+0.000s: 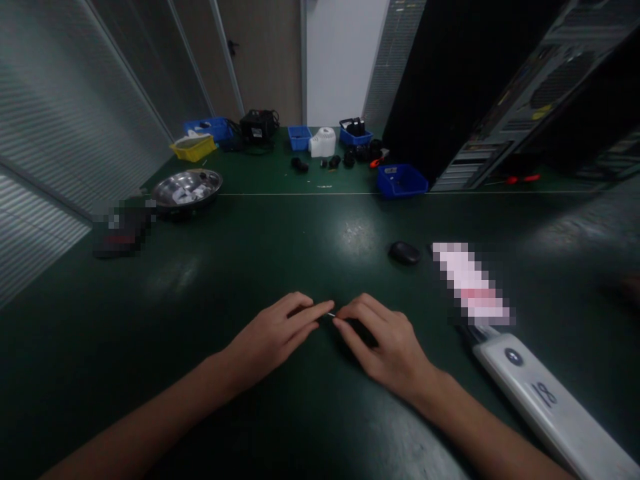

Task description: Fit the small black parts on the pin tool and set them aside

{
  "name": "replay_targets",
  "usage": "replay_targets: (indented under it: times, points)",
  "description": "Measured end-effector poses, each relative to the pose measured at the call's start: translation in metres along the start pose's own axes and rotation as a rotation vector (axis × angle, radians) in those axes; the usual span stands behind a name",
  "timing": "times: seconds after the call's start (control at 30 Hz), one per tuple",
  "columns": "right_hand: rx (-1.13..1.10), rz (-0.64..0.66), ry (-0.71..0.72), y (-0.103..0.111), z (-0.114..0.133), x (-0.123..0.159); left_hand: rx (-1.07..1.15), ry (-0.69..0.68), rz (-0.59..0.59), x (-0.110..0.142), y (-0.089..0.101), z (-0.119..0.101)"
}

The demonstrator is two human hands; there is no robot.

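Both hands meet over the green tabletop (300, 247) near the middle of the head view. My right hand (387, 337) pinches one end of a small, thin, light-coloured strip (331, 315) between thumb and forefinger; its exact kind is too small to make out. My left hand (280, 330) comes in from the other side with forefinger and thumb stretched out and a gap between them. The left forefinger's tip is right beside the strip, and I cannot tell whether it touches it.
A black computer mouse (405, 253) lies beyond my right hand. Farther right is a long white device (550, 400) with a blurred-out end. A metal bowl (213, 183) holding pale pieces stands at left. Blue bins (403, 181), a yellow bin (195, 148) and black parts line the back.
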State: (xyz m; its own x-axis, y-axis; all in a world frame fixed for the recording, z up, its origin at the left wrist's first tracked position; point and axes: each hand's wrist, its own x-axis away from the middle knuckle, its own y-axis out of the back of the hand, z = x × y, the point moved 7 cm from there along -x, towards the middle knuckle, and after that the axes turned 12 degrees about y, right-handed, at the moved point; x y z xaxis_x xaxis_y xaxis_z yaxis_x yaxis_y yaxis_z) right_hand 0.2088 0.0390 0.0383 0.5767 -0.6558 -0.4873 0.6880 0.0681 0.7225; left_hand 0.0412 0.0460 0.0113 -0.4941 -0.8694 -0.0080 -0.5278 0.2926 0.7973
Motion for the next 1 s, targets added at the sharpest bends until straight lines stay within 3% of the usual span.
replay_targets:
  times: [0.13, 0.27, 0.6, 0.87, 1.0]
  points:
    - [0.038, 0.07, -0.079, -0.003, -0.01, -0.001, -0.231, 0.019, 0.03, -0.005, -0.003, 0.0]
    - [0.146, 0.174, -0.133, -0.01, -0.017, 0.002, -0.327, 0.022, 0.063, -0.007, -0.007, -0.002]
    - [0.256, 0.181, -0.234, -0.002, -0.024, 0.003, -0.055, 0.06, 0.097, -0.003, 0.014, 0.006]
    - [0.298, 0.141, -0.258, 0.001, -0.025, 0.003, -0.032, 0.034, 0.074, -0.008, 0.006, -0.008]
    - [0.298, 0.141, -0.251, 0.003, -0.023, 0.002, -0.049, 0.038, -0.004, -0.01, 0.02, -0.003]
